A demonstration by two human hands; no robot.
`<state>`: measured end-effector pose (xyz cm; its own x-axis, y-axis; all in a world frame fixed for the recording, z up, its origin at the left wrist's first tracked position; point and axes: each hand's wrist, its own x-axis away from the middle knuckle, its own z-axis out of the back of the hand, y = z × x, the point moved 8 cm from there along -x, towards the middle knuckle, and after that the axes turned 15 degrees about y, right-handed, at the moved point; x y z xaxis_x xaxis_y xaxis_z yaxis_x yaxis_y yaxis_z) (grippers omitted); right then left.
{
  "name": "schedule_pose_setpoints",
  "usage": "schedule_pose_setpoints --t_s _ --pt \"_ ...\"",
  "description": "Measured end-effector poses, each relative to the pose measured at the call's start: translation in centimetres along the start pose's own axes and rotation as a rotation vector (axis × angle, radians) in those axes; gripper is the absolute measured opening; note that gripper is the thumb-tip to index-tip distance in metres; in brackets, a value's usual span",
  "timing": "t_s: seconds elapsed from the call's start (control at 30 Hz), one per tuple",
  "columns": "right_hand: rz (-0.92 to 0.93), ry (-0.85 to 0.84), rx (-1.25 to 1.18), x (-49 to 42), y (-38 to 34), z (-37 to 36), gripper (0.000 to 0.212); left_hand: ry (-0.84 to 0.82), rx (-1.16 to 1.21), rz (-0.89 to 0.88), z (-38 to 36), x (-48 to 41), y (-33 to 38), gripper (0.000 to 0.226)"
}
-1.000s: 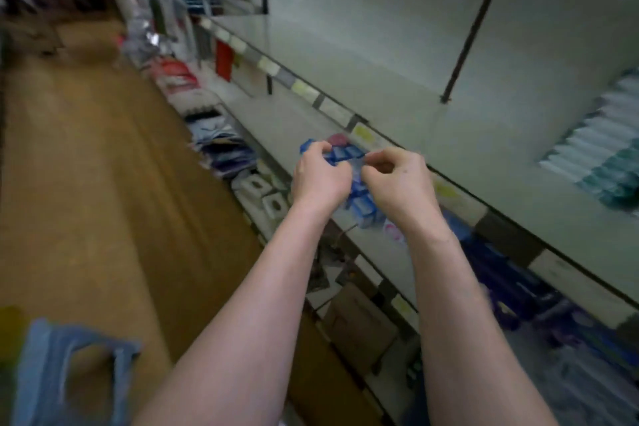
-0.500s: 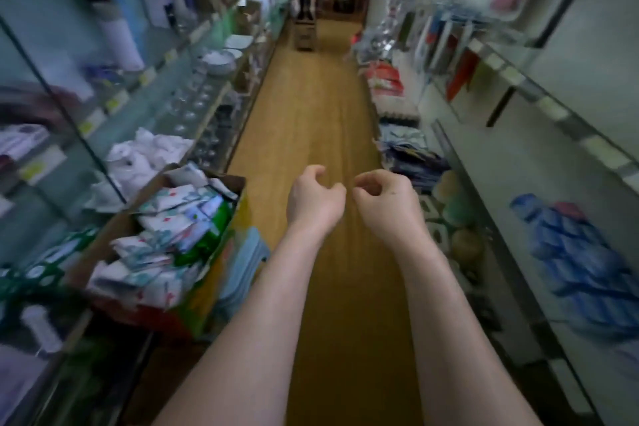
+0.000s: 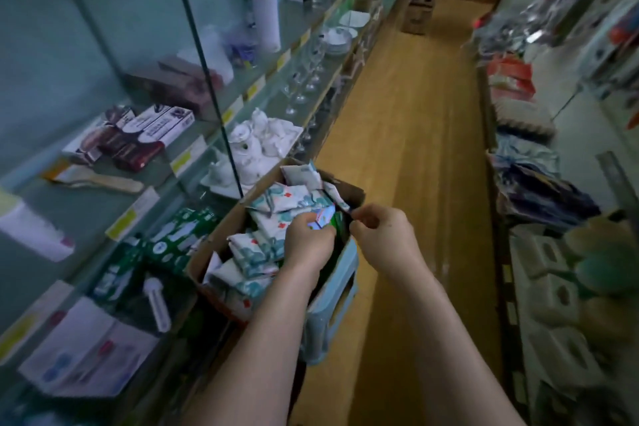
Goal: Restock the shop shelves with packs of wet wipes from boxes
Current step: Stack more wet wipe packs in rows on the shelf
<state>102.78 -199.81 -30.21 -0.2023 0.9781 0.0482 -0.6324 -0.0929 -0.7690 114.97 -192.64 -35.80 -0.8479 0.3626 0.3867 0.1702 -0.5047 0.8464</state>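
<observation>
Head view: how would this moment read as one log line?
left hand: grips pack in box | right hand: curled at box rim, hold unclear | box: on stool

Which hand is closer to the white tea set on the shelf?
Left. The left hand grips a wipes pack in the box beside the tea set; the right hand is farther right, at the box's aisle-side edge.

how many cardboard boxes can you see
2: an open box of wipe packs on the blue stool, and a second box far down the aisle. More may be hidden on shelves.
</observation>
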Motion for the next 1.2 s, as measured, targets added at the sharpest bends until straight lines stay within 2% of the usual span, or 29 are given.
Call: schedule_pose_setpoints --t_s 0.1,0.23,0.4,0.53,0.77,0.83,0.93,1.03,1.2 --pt "-0.033 -0.083 0.026 -2.0 0.6 -3.0 0.026 0.003 0.011 0.120 -0.4 -2.6 -2.0 0.040" --pt "-0.024 -0.157 0.029 -6.1 1.3 -7.0 0.028 0.067 0.030 0.191 -1.2 -6.7 -2.6 0.042" --pt "-0.089 -0.242 0.028 -12.0 3.4 -11.3 0.033 0.138 -0.023 0.213 -3.8 -12.2 -2.0 0.028" --pt "-0.135 -0.294 0.057 -16.8 5.7 -14.5 0.038 0.127 -0.036 0.253 -8.3 -16.7 -1.9 0.046" --pt "-0.196 -0.389 0.215 -22.4 9.5 -20.2 0.050 0.110 0.034 0.415 -13.3 -22.9 -3.0 0.059" --pt "-0.206 -0.399 0.245 -23.3 10.4 -21.6 0.047 0.126 0.087 0.450 -14.0 -24.3 -2.9 0.061" --pt "-0.170 -0.414 0.276 -24.5 11.4 -23.3 0.031 0.152 0.087 0.490 -14.8 -26.5 -2.5 0.071" --pt "-0.153 -0.450 0.307 -25.0 12.2 -24.9 0.034 0.123 0.034 0.596 -15.5 -28.1 -2.7 0.083" --pt "-0.148 -0.458 0.317 -26.0 13.0 -26.5 0.032 0.004 -0.076 0.678 -16.3 -29.4 -3.5 0.059"
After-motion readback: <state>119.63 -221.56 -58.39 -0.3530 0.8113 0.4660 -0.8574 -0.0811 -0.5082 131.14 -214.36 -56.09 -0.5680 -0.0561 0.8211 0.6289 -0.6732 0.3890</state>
